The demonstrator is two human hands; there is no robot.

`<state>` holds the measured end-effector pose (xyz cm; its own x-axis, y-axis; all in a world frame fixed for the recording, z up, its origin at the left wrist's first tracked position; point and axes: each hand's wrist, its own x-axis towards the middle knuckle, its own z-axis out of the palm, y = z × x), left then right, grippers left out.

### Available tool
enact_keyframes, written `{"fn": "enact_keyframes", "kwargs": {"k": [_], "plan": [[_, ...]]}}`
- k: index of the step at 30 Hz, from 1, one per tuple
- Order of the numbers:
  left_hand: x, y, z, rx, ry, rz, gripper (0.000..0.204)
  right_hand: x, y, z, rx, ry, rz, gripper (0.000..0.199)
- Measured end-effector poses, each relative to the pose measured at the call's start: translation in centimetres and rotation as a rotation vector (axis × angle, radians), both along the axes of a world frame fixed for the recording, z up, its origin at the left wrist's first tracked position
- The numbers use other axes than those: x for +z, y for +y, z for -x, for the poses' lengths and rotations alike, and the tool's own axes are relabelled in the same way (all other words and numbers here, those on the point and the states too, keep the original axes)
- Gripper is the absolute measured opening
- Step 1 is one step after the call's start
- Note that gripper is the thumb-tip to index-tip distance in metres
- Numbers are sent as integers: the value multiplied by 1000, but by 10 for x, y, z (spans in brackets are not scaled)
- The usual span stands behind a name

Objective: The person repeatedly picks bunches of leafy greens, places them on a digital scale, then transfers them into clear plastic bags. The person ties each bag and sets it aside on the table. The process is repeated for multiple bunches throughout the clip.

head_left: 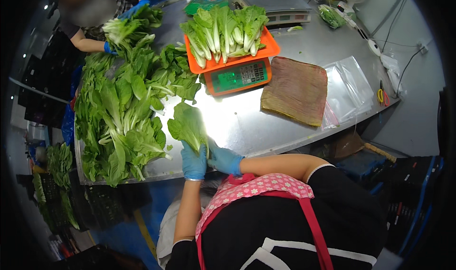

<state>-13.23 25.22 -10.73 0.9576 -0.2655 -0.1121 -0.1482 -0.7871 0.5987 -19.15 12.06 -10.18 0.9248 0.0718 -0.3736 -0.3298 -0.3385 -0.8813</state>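
Close to the table's front edge, my left hand (194,162) in a blue glove is closed round the lower part of a leafy green (188,126). Its broad leaves point away from me, over the metal table. My right hand (225,159), also gloved in blue, is closed at the stem end, right beside the left; the glove partly hides its grip. A large pile of the same leafy greens (116,123) lies to the left. Beyond my hands, an orange digital scale (240,78) bears a row of leafy greens (223,32) with white stems.
A folded brownish cloth (295,90) lies right of the scale, beside clear plastic bags (350,87). Scissors (381,95) rest at the right edge. A second scale (285,17) stands behind. At the far left, a co-worker's blue-gloved hand (137,8) holds greens. Crates (408,198) stand lower right.
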Motion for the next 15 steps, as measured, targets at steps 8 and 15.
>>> {"fn": "enact_keyframes", "kwargs": {"k": [8,15], "plan": [[15,15,2,-18,141,277,57,-11,-69,19,119,-288,229,41],[88,-38,-41,-28,-327,380,27,64,-171,-69,-305,-491,209,27]]}}
